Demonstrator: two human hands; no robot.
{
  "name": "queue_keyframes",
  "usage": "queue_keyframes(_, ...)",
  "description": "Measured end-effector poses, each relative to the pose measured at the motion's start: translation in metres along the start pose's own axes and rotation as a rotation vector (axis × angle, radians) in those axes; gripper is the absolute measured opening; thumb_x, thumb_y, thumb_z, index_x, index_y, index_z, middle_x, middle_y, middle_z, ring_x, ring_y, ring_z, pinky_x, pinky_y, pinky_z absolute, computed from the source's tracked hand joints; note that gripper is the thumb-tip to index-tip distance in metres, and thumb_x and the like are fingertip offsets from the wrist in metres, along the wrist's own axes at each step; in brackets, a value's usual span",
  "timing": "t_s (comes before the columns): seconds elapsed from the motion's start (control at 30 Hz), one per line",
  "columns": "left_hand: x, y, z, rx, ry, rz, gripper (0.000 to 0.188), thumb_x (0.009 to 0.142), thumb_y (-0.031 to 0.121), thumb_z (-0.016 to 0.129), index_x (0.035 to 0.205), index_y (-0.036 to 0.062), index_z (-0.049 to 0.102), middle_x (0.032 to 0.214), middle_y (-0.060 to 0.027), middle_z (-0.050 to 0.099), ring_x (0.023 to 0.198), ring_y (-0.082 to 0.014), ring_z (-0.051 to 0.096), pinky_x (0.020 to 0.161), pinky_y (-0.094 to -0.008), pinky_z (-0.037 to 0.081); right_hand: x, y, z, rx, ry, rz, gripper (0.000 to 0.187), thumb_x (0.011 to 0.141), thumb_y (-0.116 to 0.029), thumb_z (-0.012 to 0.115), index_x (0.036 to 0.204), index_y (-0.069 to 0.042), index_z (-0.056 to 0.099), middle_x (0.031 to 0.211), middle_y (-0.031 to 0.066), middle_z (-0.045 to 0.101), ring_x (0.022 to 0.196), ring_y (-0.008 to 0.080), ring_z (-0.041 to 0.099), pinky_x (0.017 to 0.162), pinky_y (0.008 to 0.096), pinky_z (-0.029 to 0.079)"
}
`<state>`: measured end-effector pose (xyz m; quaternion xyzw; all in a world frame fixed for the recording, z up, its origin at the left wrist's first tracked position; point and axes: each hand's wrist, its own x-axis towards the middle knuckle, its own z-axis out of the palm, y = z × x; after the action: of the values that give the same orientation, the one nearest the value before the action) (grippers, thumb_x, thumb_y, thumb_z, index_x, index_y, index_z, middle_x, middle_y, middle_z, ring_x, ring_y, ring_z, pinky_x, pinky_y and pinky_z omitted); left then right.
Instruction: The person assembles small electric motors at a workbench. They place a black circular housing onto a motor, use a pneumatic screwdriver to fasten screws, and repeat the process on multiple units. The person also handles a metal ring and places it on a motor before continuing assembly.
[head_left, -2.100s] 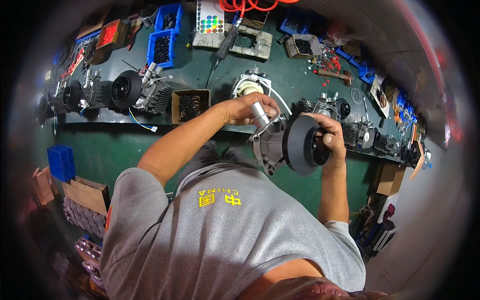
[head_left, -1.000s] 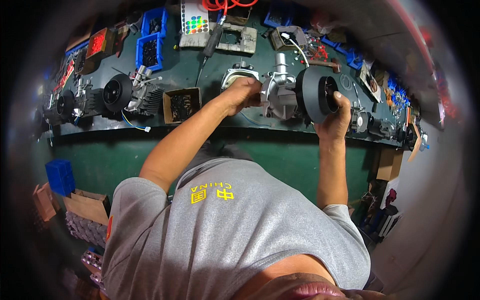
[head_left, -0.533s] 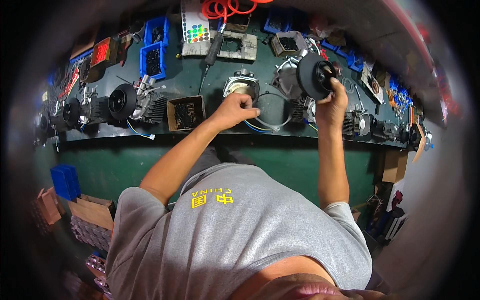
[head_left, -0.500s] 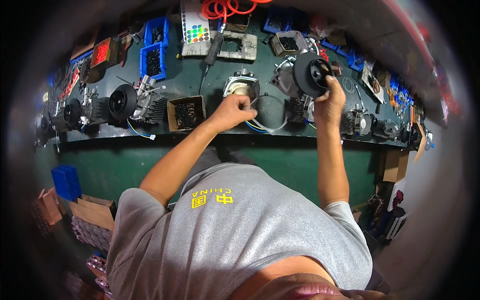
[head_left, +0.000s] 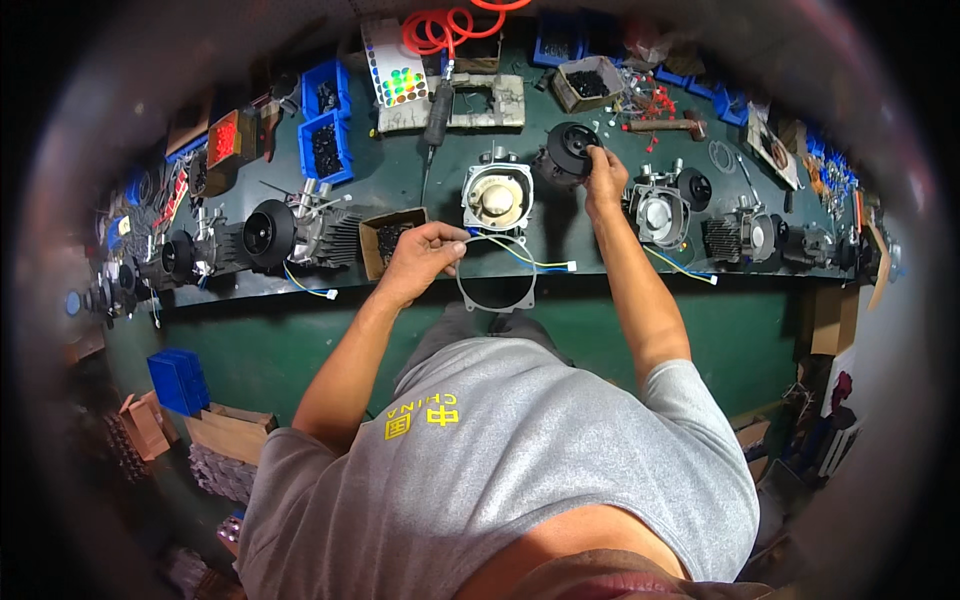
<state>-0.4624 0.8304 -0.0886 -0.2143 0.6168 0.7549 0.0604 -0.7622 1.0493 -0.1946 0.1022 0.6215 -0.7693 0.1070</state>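
My left hand point(head_left: 425, 262) pinches the rim of a thin grey ring gasket point(head_left: 527, 299) with small eared corners, which hangs over the table's front edge. Just beyond the ring stands an open metal housing point(head_left: 497, 197) with a cream-coloured round part inside. Yellow and blue wires run from beside it to a white connector point(head_left: 572, 267). To the right of this housing my right hand point(head_left: 606, 182) grips a black fan wheel point(head_left: 572, 150) with a darker body under it. Whether that body touches the table, I cannot tell.
Finned motor units with black fans point(head_left: 268, 232) line the left; another open housing point(head_left: 660, 215) stands at right. A small carton point(head_left: 388, 240) sits by my left hand. Behind are a screwdriver point(head_left: 437, 115), blue bins point(head_left: 326, 147), a carton of black parts point(head_left: 588, 82) and a hammer point(head_left: 665, 127).
The gasket has come left and toward me with my left hand. My right hand has moved the fan unit left and away, uncovering the right-hand housing and the hammer. The view has shifted slightly.
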Motion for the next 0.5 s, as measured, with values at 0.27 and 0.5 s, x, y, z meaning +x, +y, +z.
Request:
queue_keyframes(0.27, 0.004, 0.006, -0.003, -0.040, 0.094, -0.031, 0.025, 0.103, 0.012, 0.065, 0.124, -0.0005, 0.069, 0.095, -0.0034, 0.070, 0.082, -0.0090, 0.066, 0.073, -0.0230, 0.057, 0.009, 0.054, -0.028, -0.181, 0.032, 0.058, 0.041, 0.087, -0.019, 0.075, 0.119, 0.005, 0.070, 0.104, 0.0118, 0.073, 0.094, 0.0191, 0.068, 0.086, 0.0306, 0.053)
queue_keyframes(0.5, 0.033, 0.005, -0.018, -0.048, 0.140, 0.008, 0.027, 0.103, 0.013, 0.067, 0.126, -0.0005, 0.069, 0.097, -0.0019, 0.071, 0.077, -0.0066, 0.064, 0.070, -0.0205, 0.054, -0.023, 0.028, -0.037, -0.371, -0.073, 0.175, 0.072, 0.085, -0.023, 0.078, 0.146, 0.004, 0.051, 0.123, 0.0153, 0.070, 0.100, 0.0216, 0.069, 0.082, 0.0336, 0.057)
